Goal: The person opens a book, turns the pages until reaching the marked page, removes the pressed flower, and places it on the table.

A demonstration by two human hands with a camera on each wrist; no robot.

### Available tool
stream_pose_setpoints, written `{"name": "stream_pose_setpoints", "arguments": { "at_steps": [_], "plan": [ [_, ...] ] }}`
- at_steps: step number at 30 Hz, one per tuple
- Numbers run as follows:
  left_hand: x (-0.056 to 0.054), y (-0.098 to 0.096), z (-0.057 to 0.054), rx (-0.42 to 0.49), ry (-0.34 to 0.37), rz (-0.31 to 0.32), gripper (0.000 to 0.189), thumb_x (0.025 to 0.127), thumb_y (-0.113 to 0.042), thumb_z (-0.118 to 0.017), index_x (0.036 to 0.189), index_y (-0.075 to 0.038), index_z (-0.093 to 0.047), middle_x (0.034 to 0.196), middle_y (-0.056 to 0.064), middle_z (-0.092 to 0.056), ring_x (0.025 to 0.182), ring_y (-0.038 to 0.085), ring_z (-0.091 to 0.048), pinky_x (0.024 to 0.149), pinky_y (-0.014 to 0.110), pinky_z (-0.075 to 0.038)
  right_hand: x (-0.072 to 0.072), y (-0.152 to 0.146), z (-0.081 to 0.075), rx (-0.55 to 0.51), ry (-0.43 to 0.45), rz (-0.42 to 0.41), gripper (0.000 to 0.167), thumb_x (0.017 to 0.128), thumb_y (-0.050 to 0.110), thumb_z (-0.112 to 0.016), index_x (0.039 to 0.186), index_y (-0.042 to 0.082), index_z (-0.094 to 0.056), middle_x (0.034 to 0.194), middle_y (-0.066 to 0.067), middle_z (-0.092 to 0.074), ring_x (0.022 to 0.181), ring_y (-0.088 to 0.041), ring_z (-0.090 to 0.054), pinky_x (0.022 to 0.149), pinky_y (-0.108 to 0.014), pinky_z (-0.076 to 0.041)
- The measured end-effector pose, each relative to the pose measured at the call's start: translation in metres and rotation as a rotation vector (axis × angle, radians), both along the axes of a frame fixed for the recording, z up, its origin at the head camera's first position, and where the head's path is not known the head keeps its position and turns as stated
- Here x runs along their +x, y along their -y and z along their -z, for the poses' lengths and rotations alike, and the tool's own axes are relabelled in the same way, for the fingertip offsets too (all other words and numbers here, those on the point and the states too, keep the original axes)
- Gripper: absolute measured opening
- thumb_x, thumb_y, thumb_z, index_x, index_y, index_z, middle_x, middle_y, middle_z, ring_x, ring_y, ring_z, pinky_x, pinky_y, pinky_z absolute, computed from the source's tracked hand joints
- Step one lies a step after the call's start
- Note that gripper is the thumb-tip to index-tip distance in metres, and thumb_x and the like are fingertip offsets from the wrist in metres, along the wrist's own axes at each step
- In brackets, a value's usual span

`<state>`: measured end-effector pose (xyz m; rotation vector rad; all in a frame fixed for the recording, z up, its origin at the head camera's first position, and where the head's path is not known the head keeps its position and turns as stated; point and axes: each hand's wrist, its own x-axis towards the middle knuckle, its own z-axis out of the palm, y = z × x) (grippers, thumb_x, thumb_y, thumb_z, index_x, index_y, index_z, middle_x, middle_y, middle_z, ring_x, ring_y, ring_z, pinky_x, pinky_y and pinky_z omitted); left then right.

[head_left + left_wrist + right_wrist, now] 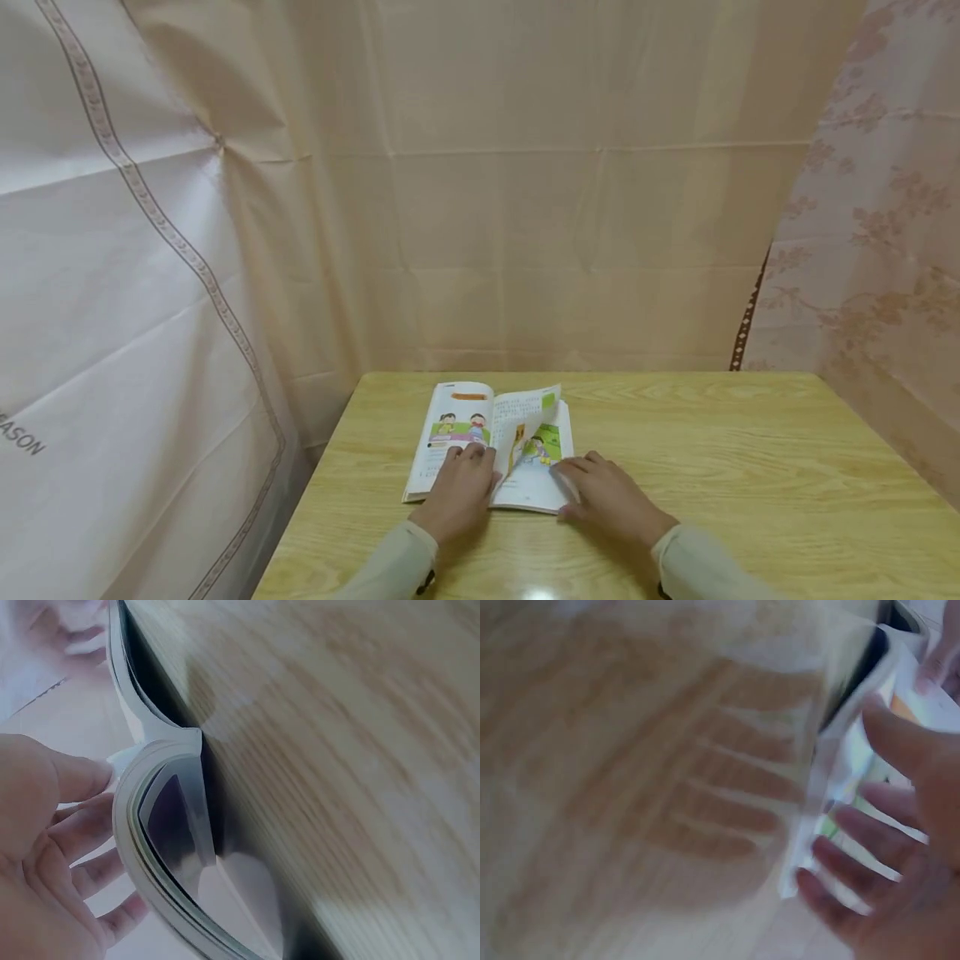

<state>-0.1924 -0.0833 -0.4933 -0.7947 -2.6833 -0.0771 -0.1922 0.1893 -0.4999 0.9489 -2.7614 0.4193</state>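
Note:
An illustrated book (442,460) lies spread on the wooden table, with printed text and cartoon children on its pages. One leaf (517,408) stands lifted and curved over the right half, partly covering the picture below. My left hand (465,492) rests on the lower left page beside the spine. In the left wrist view, its thumb (82,777) is right at the paper near the spine and the fingers are loosely bent over the page block. My right hand (611,497) is at the book's lower right edge, fingers spread in the right wrist view.
The pale wooden table (712,450) extends around the book, mostly to the right. Beige cloth (540,208) hangs behind it, with a white patterned sheet (150,317) on the left and a floral one (885,233) on the right.

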Motion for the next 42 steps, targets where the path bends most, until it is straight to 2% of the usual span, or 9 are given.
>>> {"name": "stream_pose_setpoints", "arguments": {
  "at_steps": [5, 9, 14, 17, 23, 29, 32, 35, 42],
  "plan": [
    [0.002, 0.003, 0.0, 0.062, -0.011, -0.068, 0.04, 0.102, -0.027, -0.062, 0.128, 0.003, -0.056, 0.104, 0.012, -0.074, 0.107, 0.025, -0.063, 0.091, 0.043, -0.047, 0.001, 0.001, 0.002, 0.067, 0.061, -0.034, 0.057, 0.085, 0.043, -0.082, 0.126, 0.005, -0.071, 0.129, -0.008, -0.067, 0.112, -0.029, -0.058, 0.091, -0.054, -0.052],
    [0.002, 0.007, 0.0, 0.185, -0.098, -0.093, 0.059, 0.092, -0.02, -0.071, 0.139, 0.005, -0.048, 0.119, 0.016, -0.069, 0.108, 0.029, -0.061, 0.089, 0.043, -0.047, 0.0, 0.001, 0.0, 0.07, 0.061, -0.036, 0.055, 0.084, 0.041, -0.083, 0.124, 0.005, -0.072, 0.129, -0.008, -0.068, 0.111, -0.029, -0.058, 0.09, -0.057, -0.052],
    [-0.002, 0.015, -0.004, 0.256, -0.284, -0.065, 0.076, 0.081, -0.003, -0.074, 0.149, -0.007, -0.042, 0.144, 0.027, -0.048, 0.12, 0.039, -0.054, 0.095, 0.049, -0.048, -0.001, 0.0, -0.002, 0.079, 0.041, -0.037, 0.052, 0.083, 0.042, -0.083, 0.119, 0.006, -0.074, 0.126, -0.008, -0.07, 0.106, -0.027, -0.059, 0.086, -0.05, -0.053],
    [-0.003, 0.018, -0.007, 0.221, -0.312, -0.079, 0.066, 0.082, 0.002, -0.073, 0.142, -0.015, -0.052, 0.149, 0.028, -0.042, 0.13, 0.045, -0.046, 0.102, 0.056, -0.043, -0.002, 0.0, -0.002, 0.08, 0.021, -0.033, 0.051, 0.083, 0.043, -0.083, 0.116, 0.006, -0.076, 0.124, -0.007, -0.071, 0.102, -0.024, -0.058, 0.083, -0.045, -0.053],
    [0.001, 0.02, -0.009, 0.068, -0.252, -0.081, 0.032, 0.079, -0.001, -0.082, 0.104, -0.02, -0.075, 0.13, 0.012, -0.064, 0.125, 0.037, -0.051, 0.097, 0.055, -0.042, -0.002, 0.001, -0.001, 0.078, 0.009, -0.034, 0.052, 0.081, 0.044, -0.084, 0.114, 0.005, -0.076, 0.121, -0.009, -0.072, 0.099, -0.024, -0.058, 0.083, -0.044, -0.052],
    [0.004, 0.017, -0.002, -0.004, -0.113, 0.036, 0.011, 0.088, -0.021, -0.08, 0.098, -0.02, -0.077, 0.115, 0.0, -0.071, 0.113, 0.024, -0.058, 0.09, 0.044, -0.048, 0.0, 0.003, -0.001, 0.082, 0.021, -0.029, 0.055, 0.079, 0.046, -0.085, 0.115, 0.005, -0.076, 0.121, -0.01, -0.072, 0.101, -0.026, -0.058, 0.086, -0.047, -0.051],
    [0.006, 0.015, 0.002, -0.012, -0.044, 0.079, 0.015, 0.092, -0.036, -0.076, 0.096, -0.021, -0.075, 0.109, -0.005, -0.073, 0.109, 0.019, -0.057, 0.087, 0.041, -0.046, -0.001, 0.003, -0.001, 0.076, 0.018, -0.033, 0.054, 0.079, 0.045, -0.085, 0.114, 0.006, -0.077, 0.12, -0.009, -0.072, 0.1, -0.025, -0.058, 0.085, -0.046, -0.051],
    [0.006, 0.013, 0.004, -0.01, -0.008, 0.079, 0.026, 0.091, -0.048, -0.073, 0.098, -0.023, -0.075, 0.104, -0.01, -0.074, 0.106, 0.016, -0.055, 0.086, 0.039, -0.043, -0.002, 0.002, 0.0, 0.065, 0.011, -0.045, 0.049, 0.079, 0.044, -0.085, 0.11, 0.007, -0.078, 0.118, -0.008, -0.073, 0.1, -0.024, -0.059, 0.085, -0.045, -0.051],
    [0.005, 0.009, 0.003, -0.003, 0.036, 0.07, 0.042, 0.086, -0.059, -0.071, 0.108, -0.025, -0.08, 0.104, -0.011, -0.075, 0.102, 0.013, -0.053, 0.086, 0.04, -0.043, -0.006, -0.003, -0.002, 0.048, -0.003, -0.112, 0.028, 0.087, 0.034, -0.081, 0.105, 0.012, -0.081, 0.113, -0.005, -0.075, 0.099, -0.022, -0.061, 0.083, -0.043, -0.052]
  ]
}}
